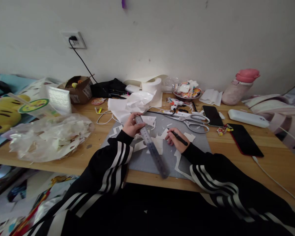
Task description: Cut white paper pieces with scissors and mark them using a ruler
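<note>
Left hand: The left hand (132,126) grasps a clear ruler (151,146) by its far end, thumb across the top; the ruler slants toward the table's near edge, its near end blurred.
Right hand: The right hand (175,141) pinches a dark pen (180,137) over the mat, just beside paper pieces; whether the tip touches anything cannot be told.
Mat: A grey mat (142,165) lies beneath both hands, strewn with cut white paper (158,146).
Scissors: Beyond the right hand, grey-handled scissors (201,127) lie with their handles pointing right.
Table, right: The wooden table (221,164) holds two dark phones (212,115) (one with a white cable plugged in), a white oblong device (248,118) and a pink-topped bottle (238,87).
Table, left: A crumpled plastic bag (50,137) rests near a lidded cup (38,108) with a straw.
</note>
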